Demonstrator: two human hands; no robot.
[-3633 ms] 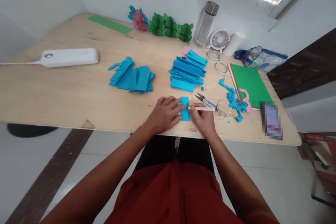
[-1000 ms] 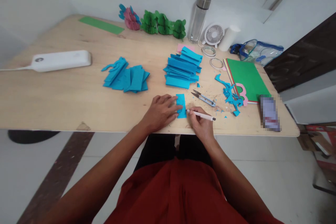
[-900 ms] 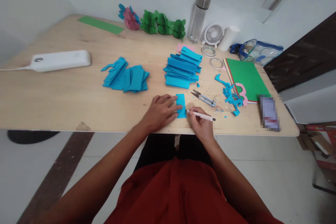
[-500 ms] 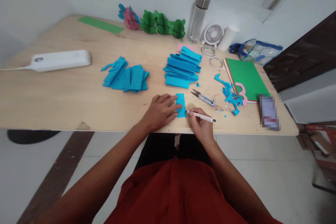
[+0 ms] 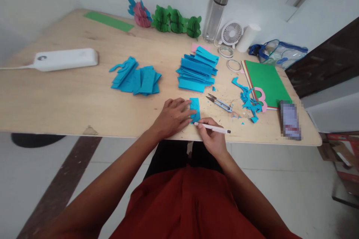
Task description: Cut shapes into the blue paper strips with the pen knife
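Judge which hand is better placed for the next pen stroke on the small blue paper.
Likely the right hand: it holds the white pen, tip at the near edge of the small blue paper. The left hand rests across the paper's left side, seemingly steadying it.

A pale wooden worktop [image 5: 134, 114] spreads out before me, a small blue slip [image 5: 194, 101] lying close to its near edge. Farther in are blue strips [image 5: 198, 71], with a blue paper pile [image 5: 148, 80] to their left. Grey-bladed snips [image 5: 220, 103] and blue scraps [image 5: 246, 99] lie over toward the right edge, near green-topped sheets [image 5: 269, 82]. A green strip [image 5: 109, 21] occupies the far left corner; a clear bottle [image 5: 213, 20] and small fan [image 5: 232, 33] stand along the far edge.
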